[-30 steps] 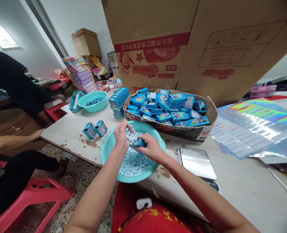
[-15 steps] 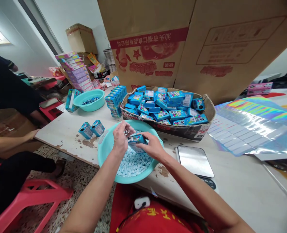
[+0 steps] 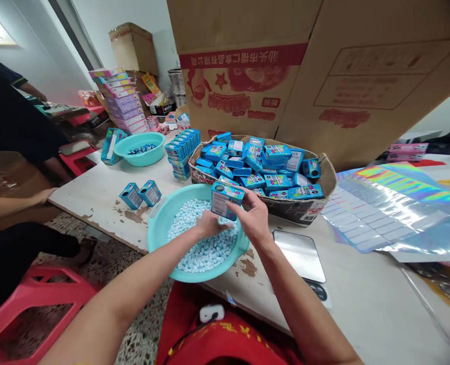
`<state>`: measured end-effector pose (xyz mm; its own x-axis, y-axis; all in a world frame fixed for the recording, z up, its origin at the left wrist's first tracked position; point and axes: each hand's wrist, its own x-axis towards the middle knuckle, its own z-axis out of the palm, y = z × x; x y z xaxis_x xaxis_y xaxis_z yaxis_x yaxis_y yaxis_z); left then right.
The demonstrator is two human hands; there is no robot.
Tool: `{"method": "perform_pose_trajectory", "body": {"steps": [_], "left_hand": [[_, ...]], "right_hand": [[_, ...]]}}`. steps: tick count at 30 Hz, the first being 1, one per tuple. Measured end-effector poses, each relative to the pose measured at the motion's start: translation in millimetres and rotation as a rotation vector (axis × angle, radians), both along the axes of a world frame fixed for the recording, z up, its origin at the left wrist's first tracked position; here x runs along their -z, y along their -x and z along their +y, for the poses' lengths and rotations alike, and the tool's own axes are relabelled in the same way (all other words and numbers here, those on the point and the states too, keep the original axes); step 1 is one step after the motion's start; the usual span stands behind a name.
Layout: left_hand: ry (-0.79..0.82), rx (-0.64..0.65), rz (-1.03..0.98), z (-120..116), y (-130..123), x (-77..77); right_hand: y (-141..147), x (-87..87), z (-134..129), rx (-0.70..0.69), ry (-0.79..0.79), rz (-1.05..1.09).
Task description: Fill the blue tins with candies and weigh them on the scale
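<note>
My right hand (image 3: 256, 213) grips a small blue printed box (image 3: 222, 203), held tilted above the right part of a turquoise basin (image 3: 158, 256). Small pale-blue and white candies (image 3: 196, 261) fill the bottom of the basin. Down among them, below the box, is my left hand (image 3: 210, 224), its thumb side showing stretched out and the other fingers partly hidden. Two similar blue boxes (image 3: 140, 194) stand on the table left of the basin.
Behind the basin a cut-down carton (image 3: 312, 210) holds many blue boxes. A digital scale (image 3: 301, 256) lies to the right, then shiny holographic sheets (image 3: 380, 208). A second turquoise basin (image 3: 149, 157) with wrapped pieces stands far left. Another person's arm (image 3: 15, 204) shows at left.
My left hand has gone from the box's top, where it held candies, down into the basin. My right hand has raised the box and shifted it slightly right. The view has turned a little.
</note>
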<state>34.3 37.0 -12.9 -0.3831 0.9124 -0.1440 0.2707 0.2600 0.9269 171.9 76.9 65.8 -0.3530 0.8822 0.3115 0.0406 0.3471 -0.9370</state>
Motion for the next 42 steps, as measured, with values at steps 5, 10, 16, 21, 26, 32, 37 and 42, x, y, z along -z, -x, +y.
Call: {"method": "perform_pose_trajectory", "body": {"steps": [5,10,16,21,26,32,37,42], "left_hand": [[0.073,0.399,0.271,-42,3,-6.4],[0.158,0.212,0.204,-68,36,-13.9],[0.101,-0.122,-0.139,-66,49,-40.3],[-0.352,-0.484,-0.668,-46,34,-65.0],[-0.542,-0.590,-0.813,-31,25,-73.7],[-0.495,-0.608,-0.825,-27,23,-76.8],[-0.477,-0.585,-0.793,-25,22,-75.4],[-0.496,-0.536,-0.780,-24,22,-78.0]], "right_hand": [[8,8.0,3,-0.008,-0.005,-0.066],[2,16.5,-4,-0.048,-0.007,-0.237],[3,20.5,-18,-0.100,-0.089,-0.415],[18,22.0,-37,-0.219,-0.186,-0.551],[23,16.1,-44,-0.197,-0.189,-0.503],[18,11.2,-36,-0.219,-0.134,-0.477],[17,14.3,-33,-0.191,-0.088,-0.405],[16,15.0,-32,-0.173,-0.047,-0.377]]}}
